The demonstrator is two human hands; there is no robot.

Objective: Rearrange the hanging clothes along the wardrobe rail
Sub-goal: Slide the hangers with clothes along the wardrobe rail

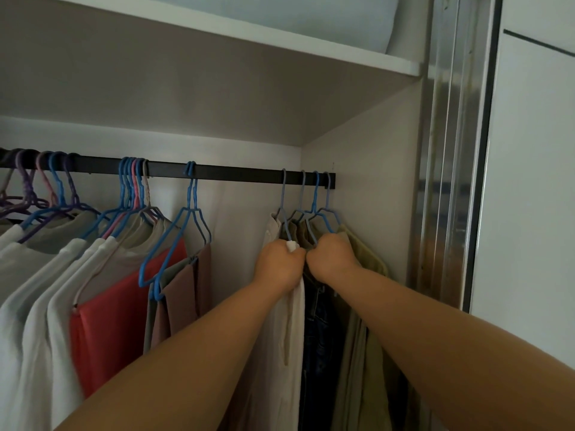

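Inside a wardrobe here: pale back wall, a white shelf (217, 23) overhead with something light blue sitting on it, and a shiny metal door track (448, 181) running up the right side. The dark rail (236, 173) runs left to right, ending at the right side panel.

Both hands are up at the far right bunch, side by side and almost touching. The left hand (280, 262) is curled tight around the top of a cream garment (289, 331), with a bit of white poking out of the fist. The right hand (334, 255) is fisted on the bottom of a blue hanger (326, 209) just beside it, right over the olive clothes (367, 256). A dark denim piece (317, 321) hangs between cream and olive. Four hangers in that bunch, hooks over the rail, clothes dropping straight down.

There's a bare stretch of rail left of the hands, then a lone pair of blue hangers with brown trousers (183, 290), swung at an angle. Further left is a red cloth (109, 321) and a packed row of white tops (37, 290) on blue, pink and purple hangers.
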